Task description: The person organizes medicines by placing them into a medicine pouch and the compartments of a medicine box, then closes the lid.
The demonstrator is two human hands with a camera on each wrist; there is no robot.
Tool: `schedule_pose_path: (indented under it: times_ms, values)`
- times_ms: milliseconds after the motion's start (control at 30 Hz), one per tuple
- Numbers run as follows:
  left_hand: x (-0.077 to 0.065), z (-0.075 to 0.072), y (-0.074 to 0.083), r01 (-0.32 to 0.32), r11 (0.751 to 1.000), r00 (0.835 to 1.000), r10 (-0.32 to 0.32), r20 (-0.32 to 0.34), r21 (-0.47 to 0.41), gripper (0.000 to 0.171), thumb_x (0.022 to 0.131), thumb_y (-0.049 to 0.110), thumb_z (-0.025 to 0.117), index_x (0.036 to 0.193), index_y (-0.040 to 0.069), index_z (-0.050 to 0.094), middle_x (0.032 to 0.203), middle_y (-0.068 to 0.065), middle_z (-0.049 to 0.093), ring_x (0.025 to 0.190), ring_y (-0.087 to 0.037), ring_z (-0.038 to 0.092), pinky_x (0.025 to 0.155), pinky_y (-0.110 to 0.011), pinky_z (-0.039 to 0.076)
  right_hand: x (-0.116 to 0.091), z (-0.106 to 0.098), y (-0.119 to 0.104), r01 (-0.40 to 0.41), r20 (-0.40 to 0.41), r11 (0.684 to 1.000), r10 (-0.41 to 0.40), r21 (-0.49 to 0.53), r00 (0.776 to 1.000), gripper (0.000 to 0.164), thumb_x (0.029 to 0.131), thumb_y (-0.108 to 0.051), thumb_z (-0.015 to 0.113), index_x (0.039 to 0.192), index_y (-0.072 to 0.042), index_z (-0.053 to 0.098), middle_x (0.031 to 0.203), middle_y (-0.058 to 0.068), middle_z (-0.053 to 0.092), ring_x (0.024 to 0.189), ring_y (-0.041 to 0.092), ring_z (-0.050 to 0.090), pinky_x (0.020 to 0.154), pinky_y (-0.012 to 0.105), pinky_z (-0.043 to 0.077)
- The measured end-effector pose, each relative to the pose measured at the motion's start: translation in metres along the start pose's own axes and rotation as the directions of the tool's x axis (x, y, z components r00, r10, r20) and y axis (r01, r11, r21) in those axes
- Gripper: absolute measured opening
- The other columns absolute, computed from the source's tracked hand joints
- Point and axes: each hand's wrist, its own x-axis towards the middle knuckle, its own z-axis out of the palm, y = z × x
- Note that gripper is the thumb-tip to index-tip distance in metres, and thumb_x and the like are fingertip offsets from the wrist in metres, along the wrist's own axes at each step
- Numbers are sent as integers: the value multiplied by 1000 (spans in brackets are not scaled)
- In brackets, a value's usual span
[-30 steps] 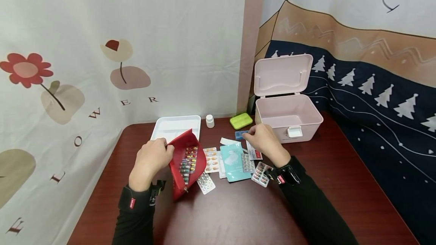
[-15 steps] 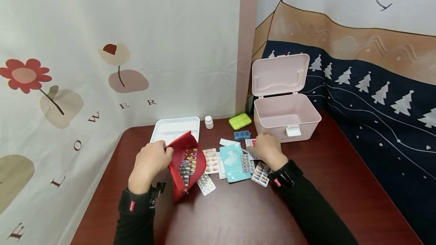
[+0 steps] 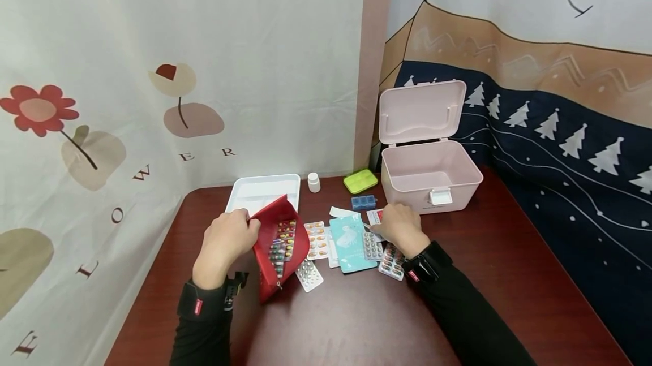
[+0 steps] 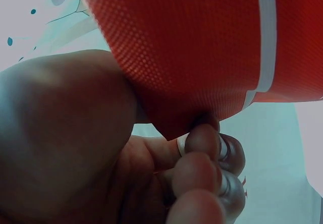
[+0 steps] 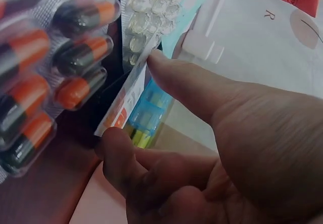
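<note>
In the head view my left hand (image 3: 227, 244) grips the upper left corner of a red zip pouch (image 3: 304, 246). The pouch gapes, showing blister packs of coloured capsules (image 3: 283, 247) inside. The left wrist view has thumb and curled fingers on the corner of the red fabric (image 4: 192, 47). My right hand (image 3: 402, 228) is down at a flat white packet with red print (image 3: 375, 217). Seen from the right wrist, the thumb and index finger hold this packet (image 5: 128, 95) by its edges. Beside it are a blister pack of dark and orange capsules (image 5: 83, 52) and a clear-bubbled one (image 5: 151, 7).
A teal sachet (image 3: 350, 241), an orange-pill blister pack (image 3: 317, 240) and a silver one (image 3: 309, 275) lie mid-table. Behind stand a white tray (image 3: 269, 185), white bottle (image 3: 313, 182), green case (image 3: 360, 181), blue pill box (image 3: 363, 202) and pink lidded box (image 3: 433, 168), lid raised.
My right hand has come down from beside the blue pill box to the white packet with red print, uncovering the pill box. The left hand and red pouch have stayed put.
</note>
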Motion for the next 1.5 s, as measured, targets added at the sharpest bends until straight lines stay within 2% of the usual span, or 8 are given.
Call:
schedule_pose_path:
  times_ms: [167, 267, 400, 533, 700, 1100, 1267, 1500]
  values:
    - [0, -1, 1, -3, 1000, 1000, 3, -1, 4, 34, 105, 31, 57, 108, -1, 68, 91, -15, 72, 78, -28, 64, 68, -44, 53, 0, 0, 1, 12, -12, 1000, -12, 10, 1000, 46, 89, -50, 89, 80, -7, 74, 95, 15, 72, 87, 33, 70, 68, 48, 56]
    - [0, 0, 1, 0, 1000, 1000, 0, -1, 1, 34, 105, 30, 58, 109, -2, 68, 93, -16, 72, 78, -28, 65, 68, -43, 53, 1, 0, 1, 41, -51, 999, -40, 18, 998, 32, 93, -34, 84, 89, -2, 77, 95, 19, 73, 87, 37, 73, 69, 51, 58]
    - [-1, 0, 1, 2, 1000, 1000, -2, -4, 1, 34, 105, 30, 58, 109, -2, 68, 93, -16, 73, 78, -28, 65, 67, -43, 53, 6, 3, 5, 97, -126, 995, -93, 20, 988, 14, 93, -13, 72, 84, -2, 76, 89, 21, 74, 83, 40, 73, 67, 55, 58]
    - [-1, -1, 1, 1, 1000, 1000, -1, -5, 3, 34, 105, 30, 57, 109, -2, 68, 93, -16, 72, 78, -28, 65, 67, -44, 52, 5, 0, 6, 150, -154, 984, -135, 91, 979, 29, 93, -13, 70, 65, -9, 65, 69, 11, 64, 67, 31, 65, 58, 45, 50]
    - [-2, -1, 0, 5, 1000, 1000, -5, 1, 10, 33, 105, 30, 57, 108, -1, 68, 92, -16, 72, 78, -29, 64, 67, -44, 52, 3, -10, 4, 213, -91, 929, -194, 303, 977, 44, 98, -21, 71, 57, -18, 56, 56, -5, 48, 55, 16, 45, 57, 31, 36]
    - [2, -1, 1, 9, 1000, 1000, -9, 1, 13, 35, 105, 30, 58, 111, -2, 68, 95, -17, 73, 78, -29, 64, 68, -43, 52, -8, -33, -12, 229, -70, 816, -228, 531, 971, 23, 103, -24, 68, 87, -12, 80, 68, 0, 64, 59, 13, 56, 61, 30, 46]
    - [4, -1, 1, 7, 1000, 1000, -7, -1, 21, 36, 105, 30, 58, 112, -3, 68, 96, -18, 73, 78, -29, 65, 68, -44, 53, -11, -39, -32, 262, -88, 767, -260, 586, 961, 20, 101, -22, 70, 90, -12, 83, 73, 3, 73, 61, 11, 59, 62, 29, 48]
    - [2, 0, 0, 16, 1000, 1000, -16, 6, 14, 35, 105, 30, 57, 112, -3, 68, 96, -18, 73, 78, -29, 65, 68, -43, 52, -19, -45, -82, 262, 3, 750, -332, 607, 943, 20, 99, -21, 66, 89, -17, 82, 78, 2, 78, 54, 11, 56, 52, 26, 43]
